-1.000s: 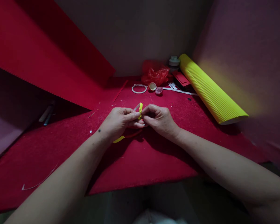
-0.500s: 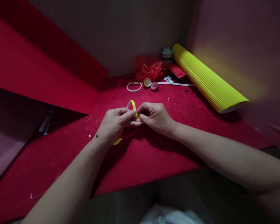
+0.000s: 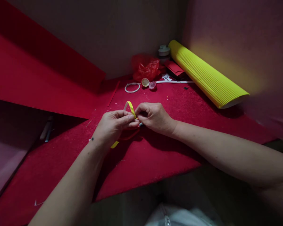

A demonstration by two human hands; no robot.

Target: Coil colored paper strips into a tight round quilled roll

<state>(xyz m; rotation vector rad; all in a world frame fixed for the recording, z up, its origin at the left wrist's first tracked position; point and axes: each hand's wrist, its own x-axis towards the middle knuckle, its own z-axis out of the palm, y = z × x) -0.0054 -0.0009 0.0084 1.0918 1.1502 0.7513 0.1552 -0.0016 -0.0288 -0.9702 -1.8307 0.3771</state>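
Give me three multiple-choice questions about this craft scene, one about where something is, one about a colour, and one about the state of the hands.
1. Where does the corrugated roll lie?
A. far right of the red mat
B. under the left hand
C. near left corner

2. What colour is the ribbed strip between the hands?
A. blue
B. yellow
C. white

3. How are the hands?
A. both flat on the mat
B. one raised high
C. both pinching the strip

Answers: 1 A, it rests along the right wall. 2 B, its loop shows yellow. 3 C, left hand and right hand meet fingertips on it.
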